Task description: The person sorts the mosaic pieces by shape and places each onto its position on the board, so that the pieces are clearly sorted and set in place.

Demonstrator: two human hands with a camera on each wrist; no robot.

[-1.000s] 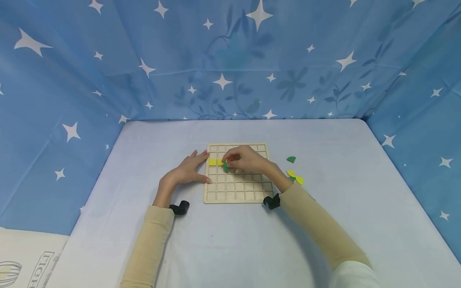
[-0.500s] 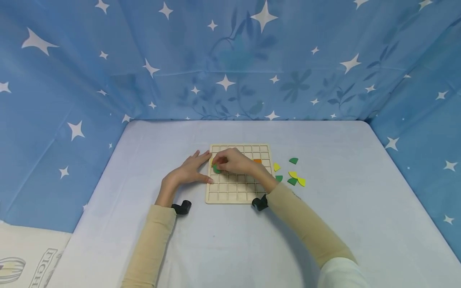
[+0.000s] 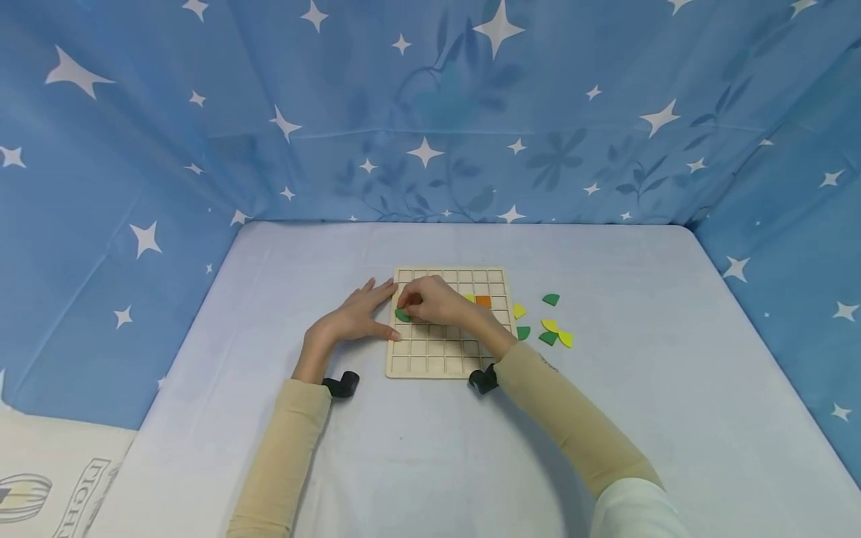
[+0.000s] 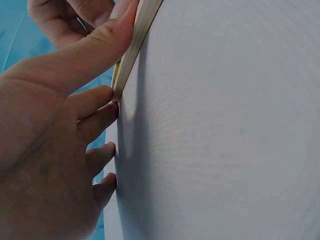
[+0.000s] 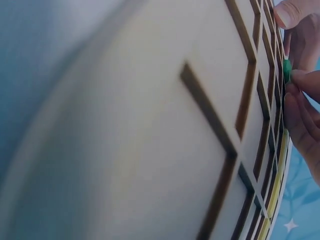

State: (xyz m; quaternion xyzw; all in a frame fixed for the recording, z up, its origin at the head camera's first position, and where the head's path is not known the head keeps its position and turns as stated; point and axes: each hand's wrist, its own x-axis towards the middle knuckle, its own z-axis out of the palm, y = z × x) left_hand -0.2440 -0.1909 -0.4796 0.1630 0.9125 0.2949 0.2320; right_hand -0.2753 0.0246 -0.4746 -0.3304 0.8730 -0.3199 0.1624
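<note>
A square wooden grid board (image 3: 427, 366) lies on the table. My right hand (image 3: 433, 300) is over its left columns, with thumb and fingers pinching a green quarter-circle piece (image 3: 402, 315) low over a leftmost cell. The same green piece (image 5: 287, 70) shows between the fingertips in the right wrist view. My left hand (image 3: 353, 314) is spread along the board's left side; in the left wrist view the thumb (image 4: 107, 37) presses the board's edge (image 4: 137, 42). An orange square (image 3: 483, 301) and a yellow piece (image 3: 468, 298) sit in one row, partly behind my right hand and forearm.
Right of the board lie loose quarter-circle pieces: a yellow one (image 3: 519, 311) and a green one (image 3: 523, 332) near its edge, with several more, such as a green one (image 3: 551, 299), farther out. A blue star-patterned curtain (image 3: 430, 112) hangs behind the table.
My right hand has moved left over the board, carrying the green piece to the leftmost column, then lowered slightly. The orange square has come into sight. My left hand stays at the board's edge.
</note>
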